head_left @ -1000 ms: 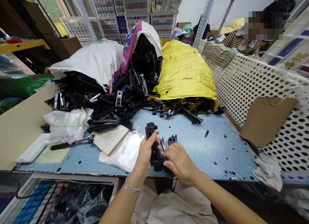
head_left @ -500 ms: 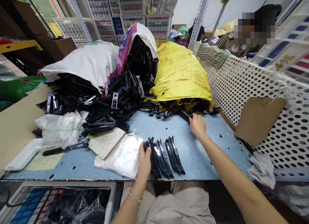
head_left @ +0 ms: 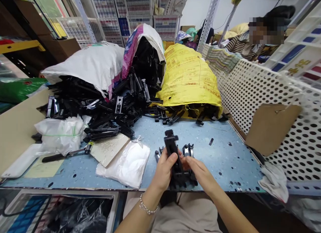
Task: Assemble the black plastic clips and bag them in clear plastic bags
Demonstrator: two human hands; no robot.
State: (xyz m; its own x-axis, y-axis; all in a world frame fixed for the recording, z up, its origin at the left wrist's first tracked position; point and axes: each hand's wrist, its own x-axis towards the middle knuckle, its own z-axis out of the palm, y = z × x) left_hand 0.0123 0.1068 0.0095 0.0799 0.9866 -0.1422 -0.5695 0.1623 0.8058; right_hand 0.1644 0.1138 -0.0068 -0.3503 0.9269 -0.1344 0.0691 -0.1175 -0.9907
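My left hand [head_left: 164, 169] is closed around a long black plastic bracket [head_left: 173, 146] with a crosspiece near its top, held upright above the front of the table. At its right side, the bent fingers of my right hand [head_left: 199, 171] grip the same bracket lower down; their tips are partly hidden. Behind and below my hands lie several similar black brackets [head_left: 188, 150], mostly covered by the hands. To the left of my left hand is a stack of clear plastic bags [head_left: 127, 164].
Black brackets spill from a white sack [head_left: 87, 62], a white-and-pink sack [head_left: 150, 34] and a yellow sack [head_left: 190, 76] at the back. A hammer-like tool [head_left: 56, 157] and a board [head_left: 110, 147] lie left. A perforated white panel [head_left: 276, 89] borders the right; another person sits beyond.
My right hand has come from the yellow sack's mouth to the front middle, bringing a black bracket. My left hand has left the row of brackets and now holds this one upright.
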